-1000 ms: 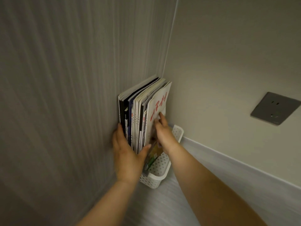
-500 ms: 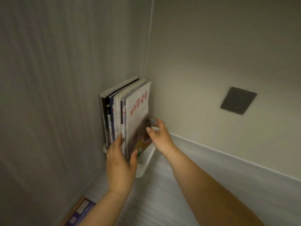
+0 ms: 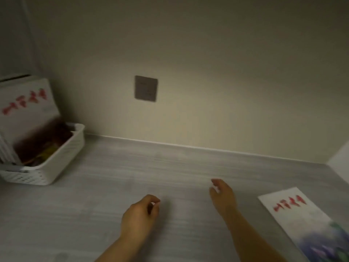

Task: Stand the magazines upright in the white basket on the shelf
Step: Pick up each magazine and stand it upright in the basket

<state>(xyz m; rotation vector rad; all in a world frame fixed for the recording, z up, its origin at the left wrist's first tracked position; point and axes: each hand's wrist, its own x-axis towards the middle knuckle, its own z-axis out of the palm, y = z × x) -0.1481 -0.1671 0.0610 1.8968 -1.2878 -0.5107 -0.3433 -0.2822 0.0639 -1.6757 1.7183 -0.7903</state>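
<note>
Magazines [image 3: 26,110] are standing in the white basket [image 3: 62,159] at 9 o'clock. A flat magazine [image 3: 302,220] is lying on the shelf [image 3: 170,167] at 4 o'clock. The left hand [image 3: 140,212] is hanging loosely curled and the right hand [image 3: 222,193] is hanging loose, both holding nothing. Next, I think, a hand is needing to grab the flat one.

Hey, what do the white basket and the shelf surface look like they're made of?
White basket: likely moulded plastic, matte, with rows of small perforations in its walls. Shelf surface: probably grey wood-grain laminate, matte; fine streaks run along it.
</note>
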